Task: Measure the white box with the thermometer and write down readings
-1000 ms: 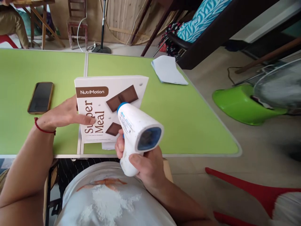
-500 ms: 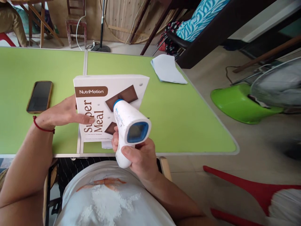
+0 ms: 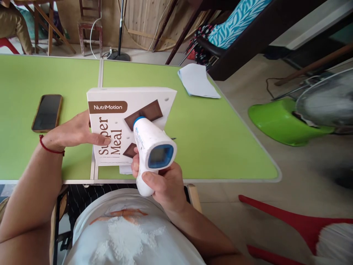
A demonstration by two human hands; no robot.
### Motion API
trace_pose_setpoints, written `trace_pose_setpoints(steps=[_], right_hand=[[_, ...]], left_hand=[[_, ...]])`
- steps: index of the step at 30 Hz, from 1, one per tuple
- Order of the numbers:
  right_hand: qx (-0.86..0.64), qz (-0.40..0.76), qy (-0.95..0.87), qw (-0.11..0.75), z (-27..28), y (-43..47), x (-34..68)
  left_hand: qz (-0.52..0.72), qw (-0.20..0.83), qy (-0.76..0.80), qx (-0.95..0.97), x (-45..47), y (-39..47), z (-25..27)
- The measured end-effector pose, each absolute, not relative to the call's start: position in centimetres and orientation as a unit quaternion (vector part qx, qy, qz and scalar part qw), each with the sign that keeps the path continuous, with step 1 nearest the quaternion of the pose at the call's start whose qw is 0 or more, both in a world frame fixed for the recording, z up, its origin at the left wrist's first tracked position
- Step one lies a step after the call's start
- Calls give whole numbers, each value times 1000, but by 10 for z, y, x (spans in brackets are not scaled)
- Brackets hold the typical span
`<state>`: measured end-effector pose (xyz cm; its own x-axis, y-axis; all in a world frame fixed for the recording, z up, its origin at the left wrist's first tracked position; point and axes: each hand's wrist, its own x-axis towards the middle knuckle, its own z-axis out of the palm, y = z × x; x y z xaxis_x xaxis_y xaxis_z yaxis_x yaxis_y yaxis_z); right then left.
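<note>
My left hand (image 3: 79,132) grips the left side of a white carton (image 3: 110,127) printed "NutriMotion Super Meal", its thumb across the front and the other fingers hidden behind. The carton is held up, tilted toward me, over the green table. My right hand (image 3: 162,180) is wrapped round the handle of a white infrared thermometer (image 3: 147,138) with a blue-framed screen facing me. The thermometer's blue nose points at a brown bar pictured on the carton; whether it touches the carton I cannot tell.
A phone (image 3: 47,112) lies on the green table (image 3: 220,147) at left. White sheets of paper (image 3: 197,81) lie near the far right corner. A green stool (image 3: 284,121) and red chair (image 3: 292,217) stand to the right. A person's leg (image 3: 20,29) shows at the far left.
Both hands, the carton and the thermometer hold almost the same place. The whole view has shifted very slightly.
</note>
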<state>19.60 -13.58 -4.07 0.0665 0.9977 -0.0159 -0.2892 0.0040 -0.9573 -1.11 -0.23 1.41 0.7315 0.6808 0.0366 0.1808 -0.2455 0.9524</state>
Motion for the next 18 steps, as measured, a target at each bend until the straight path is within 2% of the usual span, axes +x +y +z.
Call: trace_pose_setpoints(steps=[5,9,14,18], right_hand=[[-431,534,-422,592,-33,-132,197],[-451,467,-479,591,-26,-128,206],[-506,249,-573,595,-34,-104,252],[-555,104,-650,509,-47,-71,310]], left_hand=[[264,531,282,754,-14,-1,11],[341,484,297,749,-13,-2,8],[477,391,330,715,-5,1,0],[543,338,336,691,-1,11,-15]])
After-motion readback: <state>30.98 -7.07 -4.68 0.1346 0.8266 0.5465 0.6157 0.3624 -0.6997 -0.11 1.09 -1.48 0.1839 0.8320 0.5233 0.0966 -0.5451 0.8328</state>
